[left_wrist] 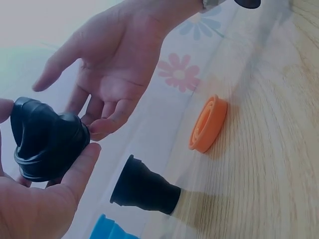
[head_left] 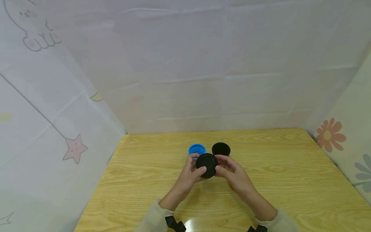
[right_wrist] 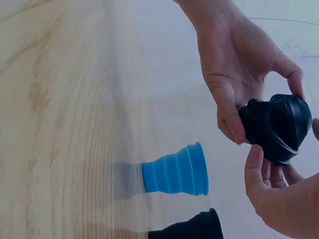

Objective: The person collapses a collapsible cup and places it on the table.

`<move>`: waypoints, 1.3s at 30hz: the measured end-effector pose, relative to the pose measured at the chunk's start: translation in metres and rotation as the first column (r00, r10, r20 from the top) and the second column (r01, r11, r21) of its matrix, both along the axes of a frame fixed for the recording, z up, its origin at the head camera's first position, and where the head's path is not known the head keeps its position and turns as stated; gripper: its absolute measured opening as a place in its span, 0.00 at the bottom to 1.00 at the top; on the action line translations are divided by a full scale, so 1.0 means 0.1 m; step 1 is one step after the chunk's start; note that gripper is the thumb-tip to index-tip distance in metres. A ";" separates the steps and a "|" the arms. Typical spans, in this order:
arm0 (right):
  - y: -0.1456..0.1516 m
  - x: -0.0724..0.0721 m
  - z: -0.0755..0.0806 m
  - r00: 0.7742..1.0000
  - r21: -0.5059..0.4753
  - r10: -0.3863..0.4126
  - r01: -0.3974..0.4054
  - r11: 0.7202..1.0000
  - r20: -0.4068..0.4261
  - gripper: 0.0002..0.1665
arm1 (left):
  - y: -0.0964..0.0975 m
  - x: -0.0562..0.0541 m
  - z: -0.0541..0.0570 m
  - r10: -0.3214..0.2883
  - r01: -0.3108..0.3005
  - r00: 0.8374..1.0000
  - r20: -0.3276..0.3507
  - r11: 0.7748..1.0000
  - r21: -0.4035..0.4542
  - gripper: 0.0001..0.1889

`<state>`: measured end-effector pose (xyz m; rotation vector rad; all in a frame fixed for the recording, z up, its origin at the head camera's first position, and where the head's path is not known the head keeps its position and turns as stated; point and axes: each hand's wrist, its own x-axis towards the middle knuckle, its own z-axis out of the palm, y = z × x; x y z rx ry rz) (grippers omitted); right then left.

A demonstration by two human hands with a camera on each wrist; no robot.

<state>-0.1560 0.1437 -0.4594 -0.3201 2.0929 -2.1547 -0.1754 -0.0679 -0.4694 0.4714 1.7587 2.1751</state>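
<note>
A black collapsible cup, its wall dented and folded, is held above the table. My left hand grips it, thumb on its base and fingers around the side. Against its other side rest fingertips of my right hand, whose thumb stands slightly off the cup in the left wrist view. Behind the hands stand a blue collapsible cup and a second black one, both extended upright. An orange collapsible cup, pressed flat, sits on the table in the left wrist view; it does not show from the head.
The light wooden table reaches back to a pale cloth wall. Printed cloth also hangs along both sides, with a pink star on the left and a flower on the right.
</note>
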 end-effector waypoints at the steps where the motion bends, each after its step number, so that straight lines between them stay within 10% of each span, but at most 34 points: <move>1: 0.00 0.00 0.00 1.000 0.007 -0.010 0.010 1.000 0.002 0.28 | 0.01 0.00 0.00 0.004 -0.004 1.000 -0.001 1.000 -0.002 0.24; 13: 0.08 -0.04 0.04 0.996 0.163 -0.003 0.018 0.986 -0.092 0.24 | -0.09 0.02 0.05 -0.067 0.022 0.986 -0.151 0.959 -0.283 0.26; 20: 0.14 -0.07 0.11 0.992 0.193 0.078 -0.056 0.980 -0.104 0.24 | -0.16 -0.04 0.04 -0.207 0.187 0.971 -0.118 0.969 -0.161 0.29; 34: 0.10 -0.01 0.06 0.992 0.002 0.065 -0.065 0.998 -0.107 0.24 | -0.15 -0.06 -0.04 -0.170 0.188 0.980 -0.106 0.964 0.188 0.20; 39: 0.10 -0.01 0.00 0.983 -0.064 0.121 -0.131 0.989 -0.140 0.25 | -0.16 -0.05 -0.03 -0.182 0.204 0.973 -0.143 0.966 0.158 0.17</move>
